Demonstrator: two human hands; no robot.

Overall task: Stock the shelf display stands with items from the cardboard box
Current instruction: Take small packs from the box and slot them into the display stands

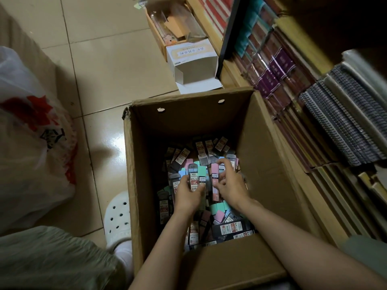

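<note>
A tall open cardboard box (263, 147) stands on the floor, its bottom covered with several small pencil-lead cases (230, 228) in black, pink, mint and blue. Both my arms reach down into it. My left hand (187, 194) grips a fanned bunch of cases (195, 176), labels facing up. My right hand (231, 183) is just beside it, fingers curled around a pink case (214, 181) and other cases in the pile. The shelf (314, 84) on the right holds stacked notebooks.
A white plastic bag (31, 143) with red print sits on the tiled floor at left. My white clog (117, 218) is beside the box. An open white carton (194, 63) and a wooden crate (165, 28) lie beyond the box. Spiral notebooks (339, 122) fill the shelf.
</note>
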